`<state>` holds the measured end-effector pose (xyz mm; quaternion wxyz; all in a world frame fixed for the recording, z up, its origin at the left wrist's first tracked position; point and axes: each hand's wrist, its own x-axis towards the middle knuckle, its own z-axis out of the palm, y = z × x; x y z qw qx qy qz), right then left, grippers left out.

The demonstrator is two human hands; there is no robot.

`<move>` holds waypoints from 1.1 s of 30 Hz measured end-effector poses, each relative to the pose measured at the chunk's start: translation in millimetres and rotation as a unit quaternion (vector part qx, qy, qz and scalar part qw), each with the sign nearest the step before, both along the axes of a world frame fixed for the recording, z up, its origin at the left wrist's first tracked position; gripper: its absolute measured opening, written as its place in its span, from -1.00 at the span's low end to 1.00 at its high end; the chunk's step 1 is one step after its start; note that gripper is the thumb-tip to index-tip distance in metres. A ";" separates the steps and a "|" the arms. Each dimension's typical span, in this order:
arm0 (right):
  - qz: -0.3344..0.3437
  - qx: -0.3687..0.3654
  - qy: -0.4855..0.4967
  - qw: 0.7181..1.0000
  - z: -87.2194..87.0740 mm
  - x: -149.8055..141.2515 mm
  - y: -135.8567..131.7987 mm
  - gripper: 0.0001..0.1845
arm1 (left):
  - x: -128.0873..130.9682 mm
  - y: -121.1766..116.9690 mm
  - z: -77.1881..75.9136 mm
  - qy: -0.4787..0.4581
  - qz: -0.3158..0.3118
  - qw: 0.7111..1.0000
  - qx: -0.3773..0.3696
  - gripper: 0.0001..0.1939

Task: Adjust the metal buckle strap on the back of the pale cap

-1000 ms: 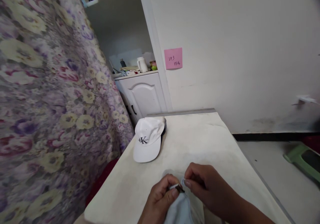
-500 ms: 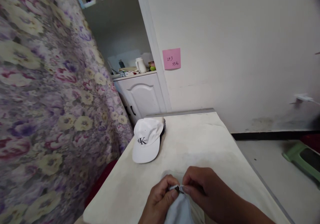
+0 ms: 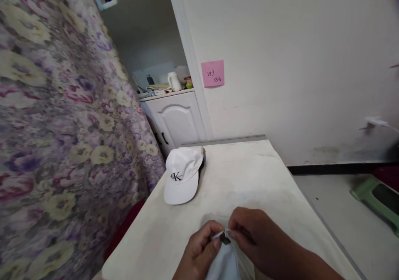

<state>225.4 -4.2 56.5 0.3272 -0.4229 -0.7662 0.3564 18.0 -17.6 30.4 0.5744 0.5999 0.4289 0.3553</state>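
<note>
While the left hand (image 3: 199,250) pinches the edge of the pale blue cloth (image 3: 222,265) between thumb and bent fingers, right beside a dark clasp (image 3: 225,239), the right hand (image 3: 254,234) nips what seems a narrow strip at the same edge. The cloth is at the near end of the table (image 3: 249,176), partly hidden by both hands; whether it is a cap is hard to tell. It looks light and soft, likely to fold under a pull rather than slip or break. The clasp seems the small, stiff part, best steadied by thumb and finger from the left, and the strip best taken close to its tip. Well apart, farther off, sits a white cap (image 3: 183,167).
</note>
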 end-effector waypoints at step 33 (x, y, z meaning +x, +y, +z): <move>0.045 -0.084 0.006 0.995 -6.9 9.1 9.4 -0.89 | 8.1 2.9 -3.8 0.038 0.031 0.997 -0.058 -0.64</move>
